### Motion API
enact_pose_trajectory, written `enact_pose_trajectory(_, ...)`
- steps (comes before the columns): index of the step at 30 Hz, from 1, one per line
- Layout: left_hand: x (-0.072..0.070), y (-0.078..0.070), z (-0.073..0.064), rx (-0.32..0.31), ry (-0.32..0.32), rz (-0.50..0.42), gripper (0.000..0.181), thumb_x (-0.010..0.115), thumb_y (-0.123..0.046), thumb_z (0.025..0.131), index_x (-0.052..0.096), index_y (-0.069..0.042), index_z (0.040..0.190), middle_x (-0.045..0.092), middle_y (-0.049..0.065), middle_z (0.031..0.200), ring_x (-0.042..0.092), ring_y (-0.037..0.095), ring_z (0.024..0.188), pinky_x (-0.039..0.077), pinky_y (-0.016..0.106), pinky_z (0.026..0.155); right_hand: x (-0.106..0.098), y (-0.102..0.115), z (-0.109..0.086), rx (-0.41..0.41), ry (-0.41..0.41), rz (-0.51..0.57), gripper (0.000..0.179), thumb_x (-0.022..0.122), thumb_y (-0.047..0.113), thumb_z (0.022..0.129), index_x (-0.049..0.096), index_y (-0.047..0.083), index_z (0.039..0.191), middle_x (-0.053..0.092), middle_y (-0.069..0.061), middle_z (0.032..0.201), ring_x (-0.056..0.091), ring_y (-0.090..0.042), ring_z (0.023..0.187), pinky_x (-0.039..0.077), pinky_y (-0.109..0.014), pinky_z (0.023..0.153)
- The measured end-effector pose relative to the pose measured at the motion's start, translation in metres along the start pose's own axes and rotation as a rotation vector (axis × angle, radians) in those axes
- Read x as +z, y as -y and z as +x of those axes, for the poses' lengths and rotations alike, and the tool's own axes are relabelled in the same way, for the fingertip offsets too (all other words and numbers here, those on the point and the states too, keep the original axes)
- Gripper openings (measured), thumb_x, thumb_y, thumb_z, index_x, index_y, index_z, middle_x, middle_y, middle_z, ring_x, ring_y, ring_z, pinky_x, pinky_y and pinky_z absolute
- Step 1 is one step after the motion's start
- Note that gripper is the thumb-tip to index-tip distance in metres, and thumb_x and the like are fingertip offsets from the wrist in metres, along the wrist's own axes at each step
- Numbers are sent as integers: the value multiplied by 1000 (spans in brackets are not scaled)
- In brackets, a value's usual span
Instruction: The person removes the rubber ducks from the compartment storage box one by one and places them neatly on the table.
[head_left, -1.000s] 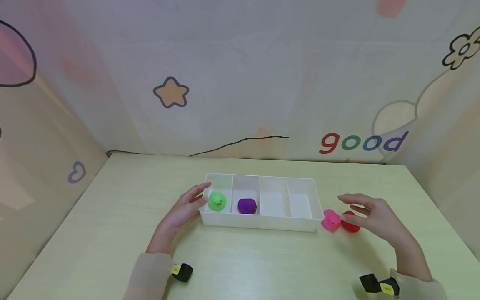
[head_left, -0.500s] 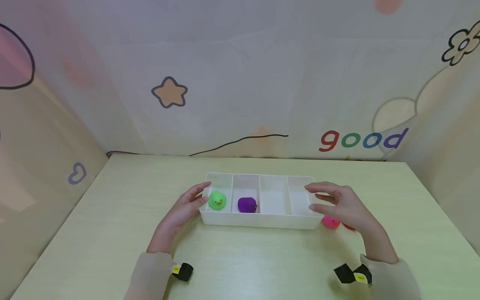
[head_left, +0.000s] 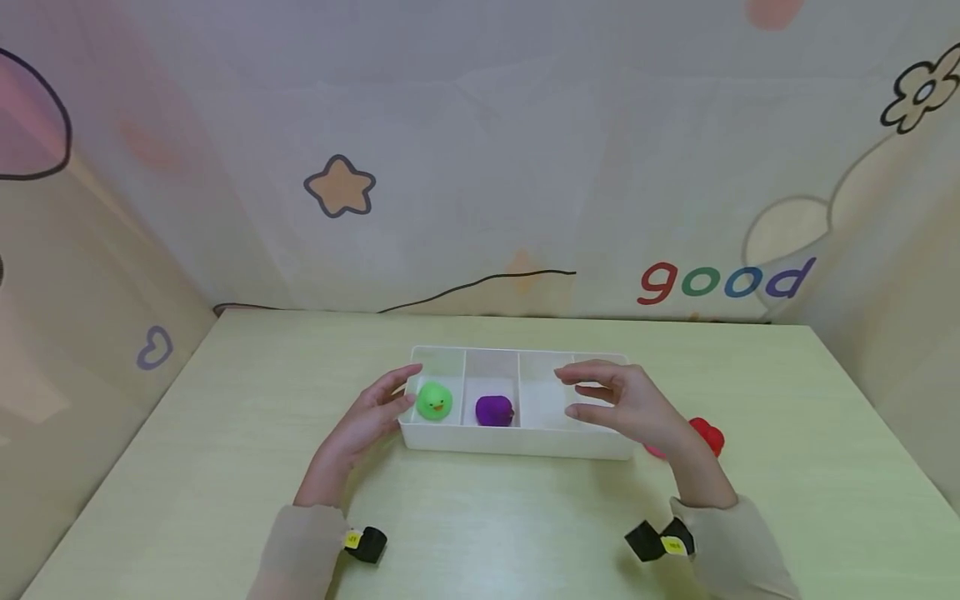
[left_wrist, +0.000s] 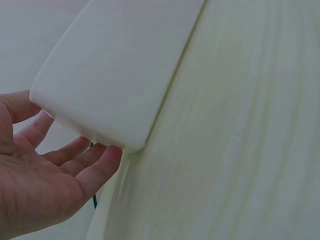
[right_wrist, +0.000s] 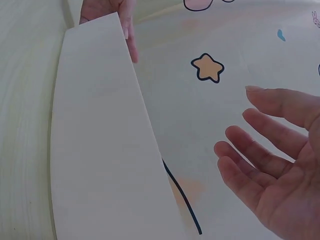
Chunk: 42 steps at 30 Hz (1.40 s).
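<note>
A white tray (head_left: 517,443) split by dividers into several compartments sits on the table. My left hand (head_left: 367,421) touches its left end, fingertips against the end wall (left_wrist: 90,127) and thumb at a corner in the left wrist view. A green toy duck (head_left: 434,402) lies in the leftmost compartment, a rounded purple toy (head_left: 494,411) in the one beside it. Above the tray's right half hovers my right hand (head_left: 626,402), fingers loosely bent, thumb apart from them and nothing held, as the right wrist view (right_wrist: 280,160) also shows.
Right of the tray, a lobed red toy (head_left: 707,436) rests on the table (head_left: 480,517). A pink toy duck (head_left: 655,452) beside it is mostly hidden behind my right wrist. A printed cloth wall (head_left: 480,167) stands along the table's back edge.
My right hand has moved left, from beside the pink duck and red toy to over the tray's right compartments. The left hand and tray have stayed in place.
</note>
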<state>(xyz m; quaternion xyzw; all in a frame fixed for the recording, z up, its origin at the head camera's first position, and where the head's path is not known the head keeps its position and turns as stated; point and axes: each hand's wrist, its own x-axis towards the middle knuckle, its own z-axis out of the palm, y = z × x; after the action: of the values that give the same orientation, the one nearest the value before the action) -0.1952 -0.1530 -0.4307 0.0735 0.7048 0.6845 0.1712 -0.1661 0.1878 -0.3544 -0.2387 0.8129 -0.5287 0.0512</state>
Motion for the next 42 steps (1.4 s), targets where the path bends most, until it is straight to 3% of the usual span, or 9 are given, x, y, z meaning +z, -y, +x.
enact_pose_trajectory(7, 2, -1, 0, -2, -14, 10, 45, 47, -15, 95, 36, -18, 139, 27, 11, 146, 32, 30, 129, 32, 49, 101, 12, 0, 12, 3, 25, 58, 42, 69, 1, 78, 56, -5, 118, 54, -21, 120, 49, -41, 112, 45, -34, 90)
enact_pose_trajectory(13, 1, 0, -1, -6, -25, 12, 45, 47, -14, 95, 37, -19, 138, 28, 10, 145, 34, 29, 128, 34, 48, 100, 27, -2, 24, 2, 52, 115, 41, 68, 0, 79, 56, -7, 118, 53, -25, 120, 48, -42, 113, 45, -33, 90)
enact_pose_trajectory(20, 0, 1, -1, 6, -5, 7, 46, 47, -14, 95, 35, -16, 139, 26, 13, 146, 32, 32, 129, 32, 49, 101, 39, -6, 38, 21, 71, 106, 38, 65, -3, 80, 57, -7, 117, 56, -23, 118, 51, -39, 111, 46, -32, 88)
enact_pose_trajectory(31, 1, -1, -1, 2, -13, 0, 45, 47, -12, 95, 36, -15, 138, 26, 13, 146, 29, 31, 131, 30, 50, 102, 51, -11, 53, 31, 124, -52, 36, 65, 0, 80, 58, -7, 115, 59, -23, 114, 54, -36, 106, 50, -34, 82)
enact_pose_trajectory(38, 1, -1, -1, -2, -17, 0, 45, 47, -12, 95, 37, -16, 138, 24, 11, 147, 24, 32, 133, 28, 52, 102, 59, -10, 59, 1, 175, -269, 33, 67, 2, 79, 62, -3, 111, 63, -16, 110, 58, -29, 101, 49, -39, 81)
enact_pose_trajectory(42, 1, -2, -1, -1, -18, 1, 45, 48, -13, 94, 37, -15, 138, 24, 12, 147, 24, 32, 134, 27, 52, 102, 64, -9, 62, -26, 187, -368, 31, 67, 2, 78, 64, -3, 108, 65, -14, 107, 59, -28, 97, 49, -35, 75)
